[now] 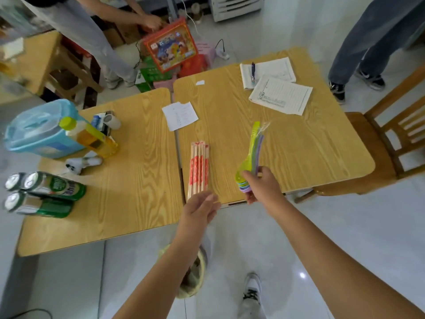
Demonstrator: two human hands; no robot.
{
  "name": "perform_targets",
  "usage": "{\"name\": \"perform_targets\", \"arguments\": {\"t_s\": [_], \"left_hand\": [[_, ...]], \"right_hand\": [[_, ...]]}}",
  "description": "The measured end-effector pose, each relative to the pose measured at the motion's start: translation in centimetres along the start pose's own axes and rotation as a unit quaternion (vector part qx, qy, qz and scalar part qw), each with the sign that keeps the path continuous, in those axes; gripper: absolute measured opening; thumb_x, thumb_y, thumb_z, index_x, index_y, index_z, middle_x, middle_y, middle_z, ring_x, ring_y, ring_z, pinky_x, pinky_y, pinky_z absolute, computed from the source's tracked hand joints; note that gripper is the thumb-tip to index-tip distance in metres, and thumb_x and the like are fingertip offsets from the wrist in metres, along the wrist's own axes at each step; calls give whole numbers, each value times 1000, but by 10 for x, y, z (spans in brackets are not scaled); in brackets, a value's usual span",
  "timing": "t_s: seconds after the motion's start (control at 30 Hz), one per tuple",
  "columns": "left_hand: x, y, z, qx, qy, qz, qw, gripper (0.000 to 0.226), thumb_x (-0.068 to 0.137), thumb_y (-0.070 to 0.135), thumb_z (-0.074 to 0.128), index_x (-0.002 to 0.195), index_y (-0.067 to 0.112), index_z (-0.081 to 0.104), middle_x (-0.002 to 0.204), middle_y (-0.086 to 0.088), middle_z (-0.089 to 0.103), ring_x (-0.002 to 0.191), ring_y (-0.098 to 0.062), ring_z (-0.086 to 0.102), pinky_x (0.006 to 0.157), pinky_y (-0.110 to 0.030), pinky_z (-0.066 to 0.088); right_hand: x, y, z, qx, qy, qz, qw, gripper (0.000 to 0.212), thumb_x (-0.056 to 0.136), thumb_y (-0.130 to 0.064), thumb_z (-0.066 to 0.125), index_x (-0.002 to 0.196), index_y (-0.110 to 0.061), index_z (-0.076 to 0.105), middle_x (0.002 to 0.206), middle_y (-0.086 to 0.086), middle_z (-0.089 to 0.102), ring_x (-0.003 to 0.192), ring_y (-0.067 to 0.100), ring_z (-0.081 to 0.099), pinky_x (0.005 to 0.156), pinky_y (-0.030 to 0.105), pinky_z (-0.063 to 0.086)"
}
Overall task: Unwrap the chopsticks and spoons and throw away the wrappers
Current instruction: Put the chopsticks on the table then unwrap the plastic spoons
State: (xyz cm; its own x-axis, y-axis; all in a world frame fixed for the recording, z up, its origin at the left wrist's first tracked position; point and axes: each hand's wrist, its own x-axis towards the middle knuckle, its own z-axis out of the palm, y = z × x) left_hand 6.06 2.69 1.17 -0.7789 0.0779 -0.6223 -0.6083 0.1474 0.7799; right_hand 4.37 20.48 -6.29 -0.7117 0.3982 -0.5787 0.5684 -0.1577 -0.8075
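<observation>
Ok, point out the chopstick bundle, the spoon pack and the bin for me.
chopstick bundle point(199, 168): head view, middle of the red-printed wrappers.
spoon pack point(253, 146): head view, the green handle.
bin point(200, 276): head view, rim under the left forearm.

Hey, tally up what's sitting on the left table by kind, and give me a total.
Green cans: 3
Yellow bottle: 1
Blue lidded container: 1
White roll: 1
Small white item, too blurred to identify: 1
Total: 7
A small carton behind the bottle is partly hidden and left uncounted.
</observation>
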Motion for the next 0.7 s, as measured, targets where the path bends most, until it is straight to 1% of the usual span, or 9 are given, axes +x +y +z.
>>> {"name": "perform_targets", "arguments": {"t_s": [0.1,0.17,0.2,0.27,0.33,0.4,0.47,0.57,0.7], "left_hand": [[-8,16,-10,57,10,67,996,45,98,24,57,141,18,44,131,-6,57,113,-20,60,95,-32,48],[-20,31,-20,69,-14,89,994,49,98,28,56,143,19,40,130,-1,56,110,-14,59,89,-25,48],[-27,37,-26,69,-30,92,993,53,97,31,58,144,18,38,128,2,57,109,-10,59,90,-25,47],[-40,42,-42,68,-71,76,992,67,90,44,64,146,19,38,133,0,58,115,-14,59,103,-35,46],[-62,39,-61,71,-123,50,989,80,76,62,71,141,24,47,134,-5,61,118,-24,61,106,-46,46],[-91,32,-83,43,-189,39,980,62,77,56,73,125,19,62,125,-11,67,114,-30,65,104,-50,48],[-115,19,-105,3,-262,26,965,46,87,41,66,121,9,64,124,-14,68,113,-30,66,103,-47,49],[-155,-12,-147,-76,-373,16,925,47,95,40,52,127,6,59,134,-13,63,116,-29,62,98,-46,51],[-202,-54,-186,-163,-469,-1,868,48,85,53,63,110,12,69,138,-12,59,118,-31,61,85,-50,54]], "right_hand": [[-62,-12,19,-15,-80,-52,995,31,86,-31,68,108,-17,51,65,10,66,39,21,55,39,27,43],[-101,-18,29,-25,-110,-83,990,32,88,-33,68,111,-19,50,66,8,66,42,22,56,40,28,43],[-119,-19,33,-25,-118,-94,988,33,88,-32,68,112,-20,50,64,7,66,42,24,55,40,29,43],[-157,-16,41,-30,-126,-111,985,33,87,-29,69,113,-21,50,59,7,64,42,25,53,39,30,41],[-197,-10,49,-49,-132,-133,981,31,87,-31,70,112,-27,51,59,6,64,43,24,54,39,28,41],[-236,-3,58,-56,-139,-146,978,28,87,-33,70,109,-33,53,62,5,65,45,23,55,40,28,42],[-272,2,67,-44,-150,-144,977,26,88,-28,69,110,-30,55,63,3,65,47,21,55,41,27,41],[-334,13,84,12,-184,-126,975,33,83,-32,70,111,-16,59,63,2,61,47,18,51,42,26,38],[-405,34,102,61,-235,-104,964,40,80,-35,68,105,-4,64,73,17,56,53,22,48,43,28,35]]}}
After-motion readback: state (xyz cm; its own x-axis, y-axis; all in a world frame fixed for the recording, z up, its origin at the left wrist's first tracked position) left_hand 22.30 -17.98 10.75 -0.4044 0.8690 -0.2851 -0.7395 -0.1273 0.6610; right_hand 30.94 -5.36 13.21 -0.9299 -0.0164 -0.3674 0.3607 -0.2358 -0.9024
